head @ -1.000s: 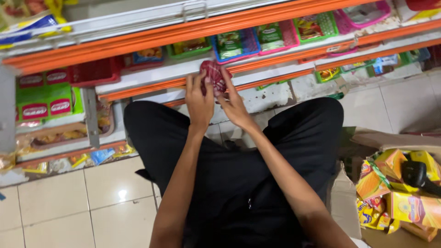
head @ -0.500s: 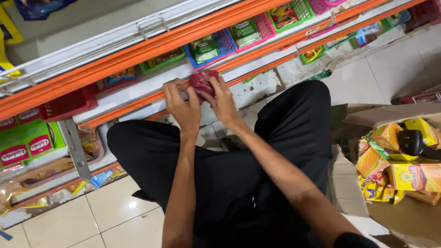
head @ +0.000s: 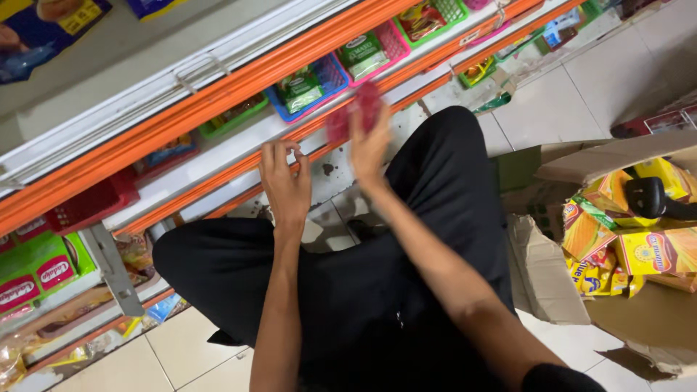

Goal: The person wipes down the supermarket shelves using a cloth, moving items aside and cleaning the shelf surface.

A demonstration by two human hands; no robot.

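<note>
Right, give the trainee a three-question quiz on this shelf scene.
1. True or false: the right hand holds a red packet.
2. Which basket sits just above the left hand: A blue, B yellow, C black?
3. Fill in: the open cardboard box of yellow packets lies on the person's ___ side.

Key: 1 true; 2 A; 3 right.

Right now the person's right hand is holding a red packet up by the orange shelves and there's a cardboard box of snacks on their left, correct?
Not quite. The cardboard box sits on the person's right, as the head view shows. The right hand does hold a red packet by the orange shelves.
</note>
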